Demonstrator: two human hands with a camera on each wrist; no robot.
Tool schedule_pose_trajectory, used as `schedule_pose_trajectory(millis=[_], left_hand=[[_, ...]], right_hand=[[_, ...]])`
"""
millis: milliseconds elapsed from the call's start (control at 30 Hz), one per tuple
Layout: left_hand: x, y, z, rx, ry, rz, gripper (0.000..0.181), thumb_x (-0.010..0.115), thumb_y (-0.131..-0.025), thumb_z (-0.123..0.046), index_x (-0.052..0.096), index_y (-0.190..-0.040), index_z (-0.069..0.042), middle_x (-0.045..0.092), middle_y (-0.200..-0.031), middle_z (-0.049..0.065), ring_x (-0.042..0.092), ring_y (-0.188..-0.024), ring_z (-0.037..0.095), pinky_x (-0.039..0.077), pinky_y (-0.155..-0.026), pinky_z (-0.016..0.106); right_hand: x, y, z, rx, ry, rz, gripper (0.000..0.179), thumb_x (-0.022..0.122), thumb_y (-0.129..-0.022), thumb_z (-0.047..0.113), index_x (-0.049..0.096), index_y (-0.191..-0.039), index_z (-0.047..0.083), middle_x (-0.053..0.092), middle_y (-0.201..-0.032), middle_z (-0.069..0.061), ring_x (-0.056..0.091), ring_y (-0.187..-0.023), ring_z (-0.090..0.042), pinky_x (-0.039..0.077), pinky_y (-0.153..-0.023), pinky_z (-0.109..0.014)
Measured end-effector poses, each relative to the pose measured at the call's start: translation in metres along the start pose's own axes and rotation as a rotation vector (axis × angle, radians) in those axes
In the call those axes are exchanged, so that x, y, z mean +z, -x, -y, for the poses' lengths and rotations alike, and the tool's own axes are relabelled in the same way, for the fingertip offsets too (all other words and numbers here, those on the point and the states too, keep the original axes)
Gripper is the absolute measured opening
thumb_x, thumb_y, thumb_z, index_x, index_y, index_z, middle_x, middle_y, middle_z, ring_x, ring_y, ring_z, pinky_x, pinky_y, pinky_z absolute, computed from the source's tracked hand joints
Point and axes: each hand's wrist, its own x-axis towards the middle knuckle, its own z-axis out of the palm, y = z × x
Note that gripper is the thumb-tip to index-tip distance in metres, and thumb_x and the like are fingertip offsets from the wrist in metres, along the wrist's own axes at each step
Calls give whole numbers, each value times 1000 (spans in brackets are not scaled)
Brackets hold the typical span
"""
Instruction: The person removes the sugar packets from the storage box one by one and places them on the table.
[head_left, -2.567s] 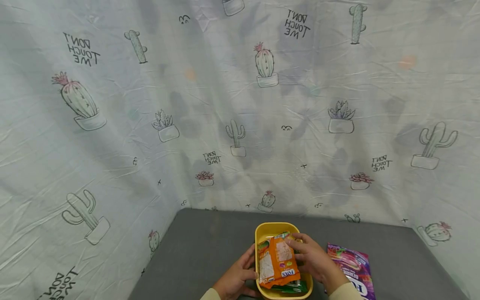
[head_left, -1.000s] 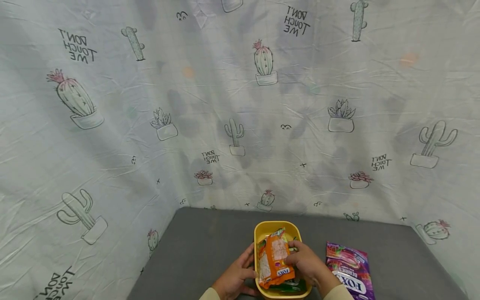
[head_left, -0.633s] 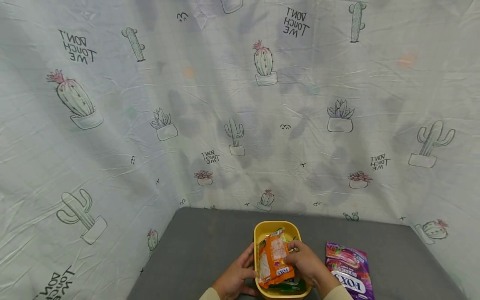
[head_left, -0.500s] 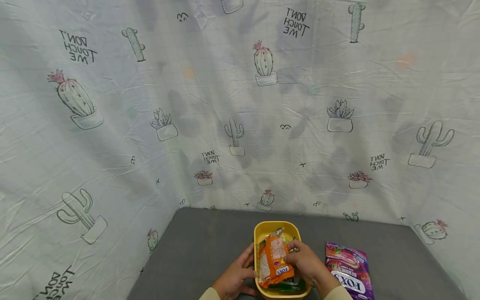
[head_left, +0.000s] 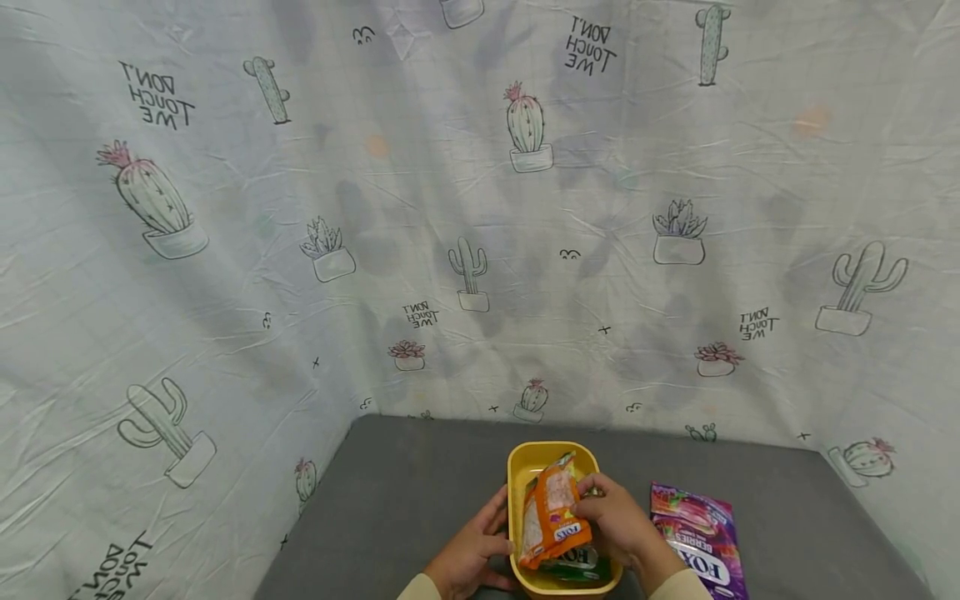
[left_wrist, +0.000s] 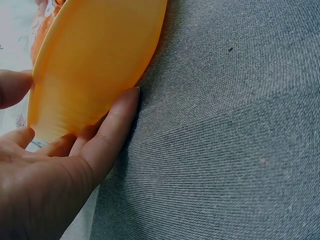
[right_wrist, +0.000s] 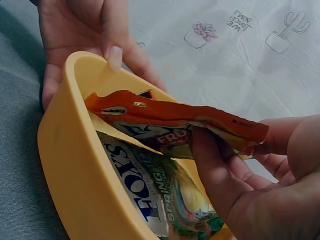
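Note:
My left hand (head_left: 468,553) holds the near-left side of a yellow plastic tub (left_wrist: 95,55), thumb at the rim and fingers along the outer wall. With my right hand (head_left: 618,521) I pinch the right edge of an orange Fox's candy packet (right_wrist: 175,117), thumb on one face and fingers behind it. The packet is raised on that side and tilted, its other end still inside the tub. Beneath it lies a green Fox's Spring candy bag (right_wrist: 167,197) on the tub's floor, partly covered in the head view.
A purple Fox's Berries candy bag (head_left: 697,533) lies flat on the grey table (head_left: 420,475), right of the tub and beside my right forearm. Behind and to both sides hangs a white cactus-print cloth (head_left: 480,208).
My right hand has shifted from the top of the orange packet to its right edge. The packet is now tilted up and turned slightly; the left hand has stayed on the tub.

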Motion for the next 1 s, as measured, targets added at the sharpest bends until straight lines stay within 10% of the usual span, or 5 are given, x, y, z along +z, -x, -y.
schedule_pose_trajectory(millis=[1000], left_hand=[[1,2,2,23,-9,6,99,58,-94,5,8,-177,-15,19,-178,22,54,-136,43,54,-83,76]], right_hand=[[-4,12,12,-125,-17,-117,11,60,-103,-3,51,-109,1,67,-111,-15,71,-96,-31,64,-77,-48]])
